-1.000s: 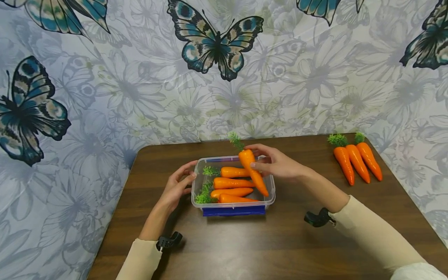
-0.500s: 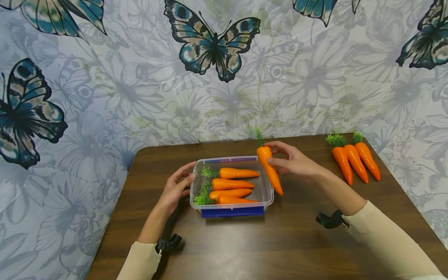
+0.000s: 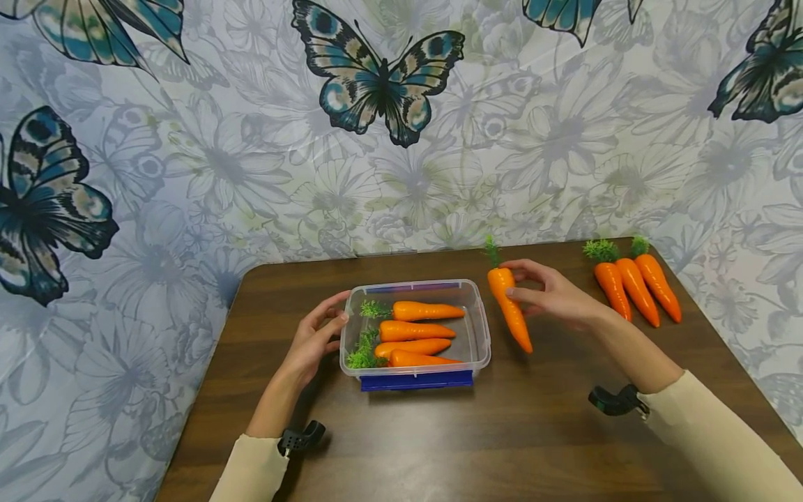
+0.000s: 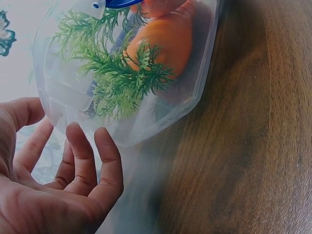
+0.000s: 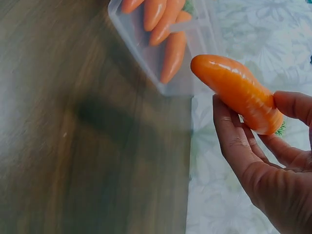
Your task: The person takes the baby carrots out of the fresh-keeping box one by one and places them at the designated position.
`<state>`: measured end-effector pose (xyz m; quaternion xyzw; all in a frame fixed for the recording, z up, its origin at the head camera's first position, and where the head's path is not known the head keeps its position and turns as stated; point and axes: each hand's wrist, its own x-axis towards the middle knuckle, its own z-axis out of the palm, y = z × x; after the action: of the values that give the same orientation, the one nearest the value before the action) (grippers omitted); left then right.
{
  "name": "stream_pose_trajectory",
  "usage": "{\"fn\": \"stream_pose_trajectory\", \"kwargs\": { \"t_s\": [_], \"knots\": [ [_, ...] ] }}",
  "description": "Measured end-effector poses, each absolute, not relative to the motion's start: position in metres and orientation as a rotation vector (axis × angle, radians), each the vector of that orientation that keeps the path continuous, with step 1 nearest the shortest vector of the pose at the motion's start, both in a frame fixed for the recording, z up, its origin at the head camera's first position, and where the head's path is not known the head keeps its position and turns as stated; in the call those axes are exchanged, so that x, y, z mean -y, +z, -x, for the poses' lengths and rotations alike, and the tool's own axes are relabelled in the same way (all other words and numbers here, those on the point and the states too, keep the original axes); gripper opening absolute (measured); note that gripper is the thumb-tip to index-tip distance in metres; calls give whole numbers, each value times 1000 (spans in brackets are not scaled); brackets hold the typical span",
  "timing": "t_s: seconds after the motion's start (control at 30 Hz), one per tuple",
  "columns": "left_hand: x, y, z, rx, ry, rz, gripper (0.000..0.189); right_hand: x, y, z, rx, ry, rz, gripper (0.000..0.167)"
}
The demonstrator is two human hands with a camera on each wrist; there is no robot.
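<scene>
My right hand [image 3: 552, 296] pinches an orange carrot [image 3: 511, 307] with a green leafy top near its thick end. This carrot hangs tip down, just right of a clear plastic box [image 3: 478, 328] with a blue front clasp [image 3: 417, 380]. Inside the box several carrots [image 3: 417, 330] lie side by side, leafy tops to the left. At the box's left side rests my left hand [image 3: 316, 335], its fingers spread and loosely bent. In the left wrist view the thumb is at the box edge, and the fingertips [image 4: 78, 134] stand close to the wall.
Three more carrots [image 3: 638, 289] lie together on the wooden table [image 3: 514, 439] at the far right. Behind the table's back edge stands a wall [image 3: 238, 160] with butterfly and flower patterns. Black straps sit on both wrists.
My right hand has carried its carrot rightward, from above the box to beside it. My left hand has stayed at the box's left side; the box has hardly moved.
</scene>
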<state>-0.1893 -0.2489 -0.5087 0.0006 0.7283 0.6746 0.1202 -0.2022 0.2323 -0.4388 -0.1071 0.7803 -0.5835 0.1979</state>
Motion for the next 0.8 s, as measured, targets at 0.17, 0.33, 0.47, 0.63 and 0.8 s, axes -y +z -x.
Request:
{"fn": "stream_pose_trajectory", "kwargs": {
  "t_s": [0.17,0.33,0.47,0.63,0.8],
  "knots": [
    [249,-509,189,-2127,1971,-1,51,-247,-445,200,-2219,-1611,258,60],
    [249,-509,190,-2124,1967,-2,51,-261,-452,198,-2232,-1609,212,63],
    [249,-509,190,-2122,1966,-3,51,-272,-457,198,-2234,-1596,168,65],
    [249,-509,189,-2128,1961,-1,51,-286,-467,199,-2242,-1558,111,67],
    [249,-508,189,-2134,1959,3,50,-298,-473,200,-2297,-1517,46,72]
  ]
}}
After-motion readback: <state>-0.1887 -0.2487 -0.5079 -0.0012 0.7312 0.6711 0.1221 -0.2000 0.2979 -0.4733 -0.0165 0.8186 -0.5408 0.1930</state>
